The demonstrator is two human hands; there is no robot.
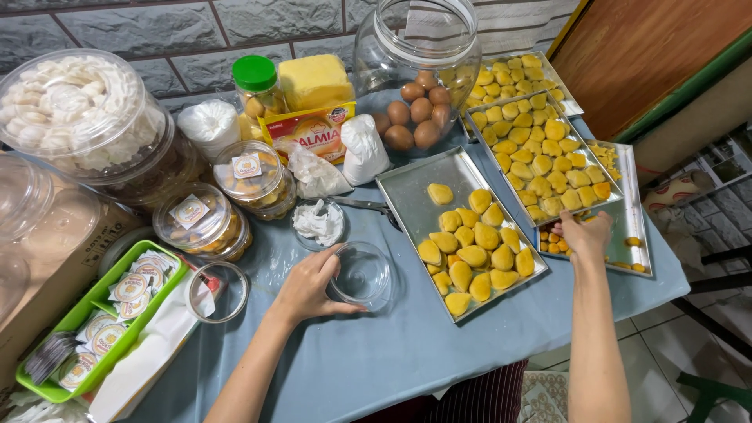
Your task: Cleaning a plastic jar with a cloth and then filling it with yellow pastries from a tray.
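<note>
The left hand point(309, 286) curls around the rim of a small empty clear plastic tub point(362, 274), thumb and fingers pinching its near edge; the tub stands on the blue tablecloth point(376, 360), just beside the near corner of a steel baking tray of yellow pastries point(462, 231). Bare cloth lies open in front of the tub, toward the table's near edge. The right hand point(583, 233) reaches to a lower steel tray point(634, 227) at the table's right edge, fingers pressed together over small orange pieces point(554, 243). At left, a green plastic basket point(94, 313) holds round white-and-orange labels; two lidded clear tubs point(204, 223) carry square labels. A yellow carton point(309, 133) stands by the wall.
</note>
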